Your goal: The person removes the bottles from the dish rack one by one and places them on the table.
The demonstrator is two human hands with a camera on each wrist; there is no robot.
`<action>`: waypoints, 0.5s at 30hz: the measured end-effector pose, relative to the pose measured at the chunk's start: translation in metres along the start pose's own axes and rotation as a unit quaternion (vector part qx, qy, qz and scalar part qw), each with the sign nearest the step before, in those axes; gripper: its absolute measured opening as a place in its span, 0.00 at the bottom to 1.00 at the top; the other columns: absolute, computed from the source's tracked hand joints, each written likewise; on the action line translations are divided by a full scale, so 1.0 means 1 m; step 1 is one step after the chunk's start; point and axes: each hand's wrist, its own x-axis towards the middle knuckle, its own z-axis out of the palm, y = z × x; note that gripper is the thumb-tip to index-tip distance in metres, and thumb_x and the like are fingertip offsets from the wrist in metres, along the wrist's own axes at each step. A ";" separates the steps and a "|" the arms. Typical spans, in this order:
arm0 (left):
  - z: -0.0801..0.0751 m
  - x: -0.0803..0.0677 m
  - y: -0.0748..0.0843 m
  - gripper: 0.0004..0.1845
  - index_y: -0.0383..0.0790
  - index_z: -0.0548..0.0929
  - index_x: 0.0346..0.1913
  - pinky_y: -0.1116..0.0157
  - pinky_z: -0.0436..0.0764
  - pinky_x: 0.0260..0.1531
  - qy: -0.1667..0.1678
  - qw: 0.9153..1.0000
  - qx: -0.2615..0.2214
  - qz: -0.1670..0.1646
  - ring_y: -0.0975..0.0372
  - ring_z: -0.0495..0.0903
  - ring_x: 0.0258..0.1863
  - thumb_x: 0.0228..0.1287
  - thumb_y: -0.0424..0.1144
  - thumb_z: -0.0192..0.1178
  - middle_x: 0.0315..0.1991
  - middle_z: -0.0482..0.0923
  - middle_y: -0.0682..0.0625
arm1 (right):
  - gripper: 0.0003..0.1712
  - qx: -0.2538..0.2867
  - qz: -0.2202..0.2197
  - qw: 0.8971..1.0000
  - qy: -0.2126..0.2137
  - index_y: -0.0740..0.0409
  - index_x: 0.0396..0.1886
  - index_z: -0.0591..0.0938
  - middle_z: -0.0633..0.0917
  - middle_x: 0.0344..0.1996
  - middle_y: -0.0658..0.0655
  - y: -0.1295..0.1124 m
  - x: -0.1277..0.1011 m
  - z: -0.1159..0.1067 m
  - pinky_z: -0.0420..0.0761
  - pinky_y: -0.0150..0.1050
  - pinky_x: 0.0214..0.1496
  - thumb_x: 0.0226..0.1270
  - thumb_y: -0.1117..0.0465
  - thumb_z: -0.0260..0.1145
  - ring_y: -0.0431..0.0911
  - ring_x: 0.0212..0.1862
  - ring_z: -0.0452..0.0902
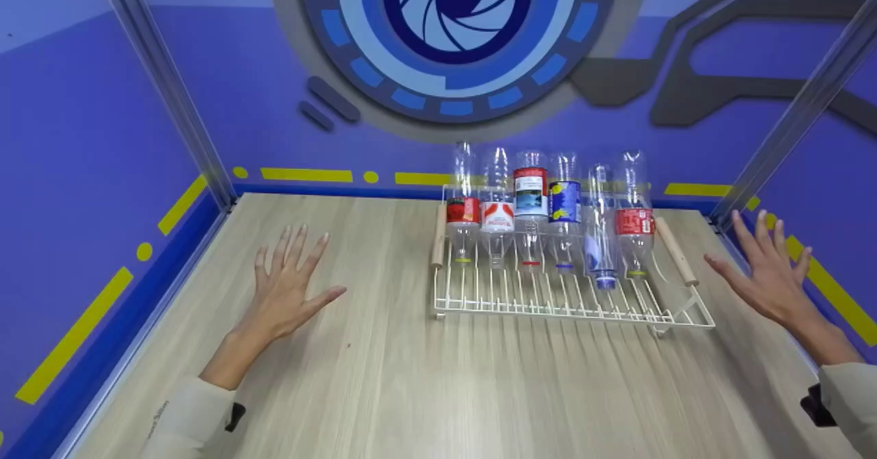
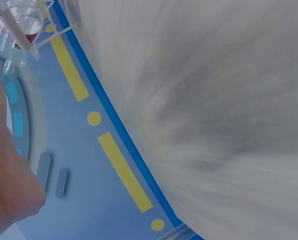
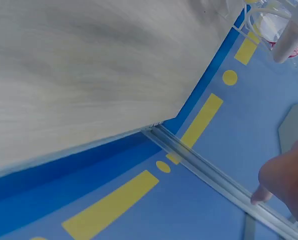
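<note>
My left hand (image 1: pixel 282 294) is spread with straight fingers over the left part of the table, holding nothing. Far to the right, my right hand (image 1: pixel 771 277) is likewise spread and holds nothing, just right of a white wire rack (image 1: pixel 575 315) with wooden handles. Several clear plastic bottles lean in a row on the rack, caps toward me. Among them are a red-labelled bottle (image 1: pixel 463 210) at the left end, a blue-labelled bottle (image 1: pixel 564 202) and another red-labelled bottle (image 1: pixel 635 221) at the right end. In the left wrist view the rack's wooden handle (image 2: pixel 15 30) shows at the top corner.
The wood-grain table (image 1: pixel 384 377) is bounded by blue-purple panels with yellow marks behind and at both sides. Metal posts (image 1: pixel 171 89) rise at its back corners. The rack stands toward the back, right of the middle.
</note>
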 end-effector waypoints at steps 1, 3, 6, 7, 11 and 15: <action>0.000 0.001 0.002 0.49 0.49 0.55 0.82 0.30 0.37 0.73 -0.007 1.000 -0.015 -0.005 0.40 0.44 0.81 0.64 0.63 0.62 0.83 0.47 0.36 | 0.48 0.015 0.003 1.000 -0.002 0.43 0.84 0.36 0.29 0.81 0.65 -0.001 0.001 -0.001 0.10 0.75 0.65 0.78 0.42 0.53 0.65 0.80 0.14; 0.000 0.003 0.006 0.48 0.47 0.54 0.82 0.31 0.39 0.72 -0.014 0.999 -0.046 -0.012 0.39 0.45 0.81 0.65 0.61 0.62 0.82 0.48 0.36 | 0.48 0.048 0.012 0.999 -0.010 0.42 0.84 0.34 0.28 0.81 0.66 -0.003 0.002 -0.003 0.12 0.76 0.66 0.79 0.43 0.52 0.67 0.80 0.16; 0.000 0.006 0.013 0.48 0.44 0.53 0.82 0.33 0.41 0.72 -0.022 0.995 -0.096 -0.017 0.39 0.48 0.80 0.67 0.57 0.62 0.81 0.52 0.35 | 0.47 0.098 0.037 0.994 -0.036 0.39 0.83 0.30 0.29 0.81 0.67 -0.007 0.005 -0.008 0.20 0.80 0.68 0.80 0.42 0.48 0.74 0.78 0.22; -0.001 0.007 0.015 0.47 0.44 0.53 0.82 0.33 0.42 0.72 -0.024 0.993 -0.112 -0.018 0.39 0.48 0.80 0.68 0.56 0.62 0.81 0.53 0.34 | 0.46 0.112 0.050 0.991 -0.047 0.37 0.82 0.29 0.29 0.81 0.67 -0.008 0.006 -0.010 0.25 0.82 0.67 0.81 0.41 0.47 0.77 0.77 0.25; -0.001 0.009 0.021 0.45 0.44 0.53 0.82 0.33 0.41 0.71 -0.033 0.984 -0.171 -0.023 0.39 0.49 0.79 0.69 0.53 0.61 0.80 0.56 0.36 | 0.46 0.167 0.099 0.976 -0.095 0.29 0.78 0.23 0.30 0.81 0.66 -0.013 0.010 -0.014 0.39 0.86 0.64 0.80 0.37 0.45 0.81 0.75 0.29; 0.000 0.010 0.028 0.43 0.47 0.51 0.83 0.34 0.40 0.71 -0.054 0.970 -0.232 -0.036 0.41 0.50 0.79 0.71 0.52 0.59 0.80 0.58 0.40 | 0.47 0.223 0.112 0.960 -0.127 0.30 0.77 0.21 0.29 0.80 0.68 -0.015 0.014 -0.014 0.41 0.84 0.66 0.82 0.39 0.45 0.75 0.78 0.26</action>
